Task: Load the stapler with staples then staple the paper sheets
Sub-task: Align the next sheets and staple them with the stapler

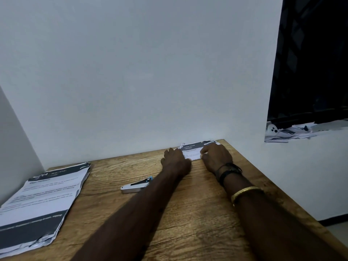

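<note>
A small printed paper stack (pixel 194 150) lies at the table's far edge against the wall. My left hand (pixel 176 160) rests on its left side, fingers spread flat. My right hand (pixel 216 157) lies on its right side with fingers curled onto the sheets. A silver stapler (pixel 136 186) with a black and blue top lies on the table, left of my left forearm, untouched. I cannot see any loose staples.
A larger stack of printed sheets (pixel 40 204) lies at the table's left edge. The wooden table (pixel 188 213) meets a white wall behind. A window ledge at the right holds papers and a white controller (pixel 273 129).
</note>
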Motion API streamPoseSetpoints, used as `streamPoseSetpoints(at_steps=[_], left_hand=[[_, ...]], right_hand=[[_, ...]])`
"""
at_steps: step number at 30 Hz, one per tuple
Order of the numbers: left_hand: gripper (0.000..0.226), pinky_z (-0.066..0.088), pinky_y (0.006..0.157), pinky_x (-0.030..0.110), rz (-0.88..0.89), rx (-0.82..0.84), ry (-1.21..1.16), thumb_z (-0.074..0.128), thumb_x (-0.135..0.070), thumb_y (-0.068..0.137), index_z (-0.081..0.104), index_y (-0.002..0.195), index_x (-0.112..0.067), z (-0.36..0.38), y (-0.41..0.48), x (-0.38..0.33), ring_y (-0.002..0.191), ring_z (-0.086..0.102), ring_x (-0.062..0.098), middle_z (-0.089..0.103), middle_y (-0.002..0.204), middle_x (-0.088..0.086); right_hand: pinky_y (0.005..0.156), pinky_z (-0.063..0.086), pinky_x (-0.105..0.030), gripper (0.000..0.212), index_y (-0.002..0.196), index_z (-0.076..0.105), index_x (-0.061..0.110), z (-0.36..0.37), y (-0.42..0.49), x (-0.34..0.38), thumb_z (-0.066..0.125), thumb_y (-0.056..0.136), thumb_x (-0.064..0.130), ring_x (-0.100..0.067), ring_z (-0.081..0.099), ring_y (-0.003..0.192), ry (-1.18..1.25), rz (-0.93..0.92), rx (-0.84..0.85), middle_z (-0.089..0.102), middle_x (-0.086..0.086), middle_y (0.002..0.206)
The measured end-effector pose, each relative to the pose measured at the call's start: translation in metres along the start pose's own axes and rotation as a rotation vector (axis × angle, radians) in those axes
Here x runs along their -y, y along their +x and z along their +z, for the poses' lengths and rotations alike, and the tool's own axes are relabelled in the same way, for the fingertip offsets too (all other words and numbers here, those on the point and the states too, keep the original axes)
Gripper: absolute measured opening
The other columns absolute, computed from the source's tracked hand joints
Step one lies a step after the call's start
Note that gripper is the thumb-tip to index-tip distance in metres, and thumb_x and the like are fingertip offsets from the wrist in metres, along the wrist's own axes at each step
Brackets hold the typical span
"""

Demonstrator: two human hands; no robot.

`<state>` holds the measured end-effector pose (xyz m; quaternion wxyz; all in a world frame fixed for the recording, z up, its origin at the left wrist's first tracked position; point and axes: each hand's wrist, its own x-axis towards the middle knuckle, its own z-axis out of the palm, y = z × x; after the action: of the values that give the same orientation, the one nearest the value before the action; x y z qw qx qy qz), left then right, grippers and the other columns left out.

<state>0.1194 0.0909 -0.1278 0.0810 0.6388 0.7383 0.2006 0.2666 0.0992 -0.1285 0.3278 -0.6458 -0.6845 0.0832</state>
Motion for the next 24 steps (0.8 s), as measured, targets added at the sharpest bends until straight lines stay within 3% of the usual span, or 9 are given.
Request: streamPoseSetpoints(at_steps=[3, 5, 10, 13, 16, 21, 24], left_hand=[[0.044, 0.033, 0.118, 0.038, 0.128, -0.134, -0.119, 0.055, -0.024, 0.099, 0.056, 0.141, -0.010, -0.004, -0.005, 0.004, 0.145, 0.037, 0.032, 0.048, 0.148, 0.016], [0.042, 0.032, 0.115, 0.031, 0.210, -0.258, -0.266, 0.054, -0.015, 0.099, 0.057, 0.141, -0.009, -0.012, -0.015, 0.005, 0.142, 0.045, 0.027, 0.054, 0.148, 0.011], [0.030, 0.050, 0.099, 0.034, 0.265, -0.454, -0.451, 0.054, -0.014, 0.099, 0.070, 0.125, -0.010, -0.042, -0.041, 0.013, 0.115, 0.068, 0.024, 0.074, 0.123, 0.007], [0.029, 0.051, 0.089, 0.029, 0.273, -0.517, -0.497, 0.052, -0.012, 0.100, 0.073, 0.119, -0.011, -0.061, -0.056, 0.029, 0.106, 0.070, 0.022, 0.077, 0.114, 0.004], [0.028, 0.041, 0.077, 0.018, 0.256, -0.591, -0.505, 0.051, -0.011, 0.099, 0.074, 0.115, -0.013, -0.081, -0.070, 0.049, 0.099, 0.070, 0.018, 0.078, 0.108, 0.001], [0.026, 0.049, 0.085, 0.027, 0.182, -0.647, -0.467, 0.054, -0.013, 0.098, 0.075, 0.114, -0.011, -0.114, -0.091, 0.101, 0.102, 0.070, 0.020, 0.078, 0.109, 0.003], [0.024, 0.049, 0.082, 0.027, 0.127, -0.657, -0.433, 0.056, -0.014, 0.097, 0.077, 0.108, -0.012, -0.130, -0.102, 0.138, 0.100, 0.071, 0.019, 0.079, 0.104, 0.002]], right_hand=[[0.086, 0.056, -0.035, 0.020, 0.103, 0.078, 0.023, -0.006, -0.006, 0.013, 0.060, 0.094, 0.021, -0.023, 0.066, 0.108, 0.064, -0.095, -0.126, 0.075, -0.001, 0.113], [0.083, 0.055, -0.036, 0.022, 0.103, 0.078, 0.019, -0.009, -0.011, 0.027, 0.057, 0.095, 0.018, -0.023, 0.067, 0.103, 0.137, -0.153, -0.190, 0.076, -0.003, 0.109], [0.087, 0.054, -0.038, 0.019, 0.104, 0.078, 0.020, -0.012, -0.031, 0.069, 0.061, 0.095, 0.022, -0.022, 0.068, 0.105, 0.310, -0.202, -0.246, 0.077, 0.000, 0.109], [0.087, 0.054, -0.036, 0.018, 0.101, 0.079, 0.019, -0.008, -0.044, 0.098, 0.063, 0.093, 0.021, -0.021, 0.070, 0.099, 0.399, -0.251, -0.244, 0.078, 0.001, 0.105], [0.084, 0.056, -0.035, 0.017, 0.100, 0.078, 0.021, 0.000, -0.057, 0.129, 0.063, 0.093, 0.023, -0.020, 0.072, 0.093, 0.463, -0.273, -0.219, 0.079, 0.004, 0.100], [0.084, 0.057, -0.034, 0.014, 0.097, 0.078, 0.022, 0.023, -0.078, 0.184, 0.065, 0.093, 0.027, -0.018, 0.072, 0.092, 0.547, -0.298, -0.134, 0.078, 0.004, 0.097], [0.084, 0.056, -0.033, 0.013, 0.092, 0.077, 0.023, 0.041, -0.091, 0.216, 0.065, 0.091, 0.028, -0.016, 0.071, 0.092, 0.584, -0.301, -0.043, 0.078, 0.006, 0.093]])
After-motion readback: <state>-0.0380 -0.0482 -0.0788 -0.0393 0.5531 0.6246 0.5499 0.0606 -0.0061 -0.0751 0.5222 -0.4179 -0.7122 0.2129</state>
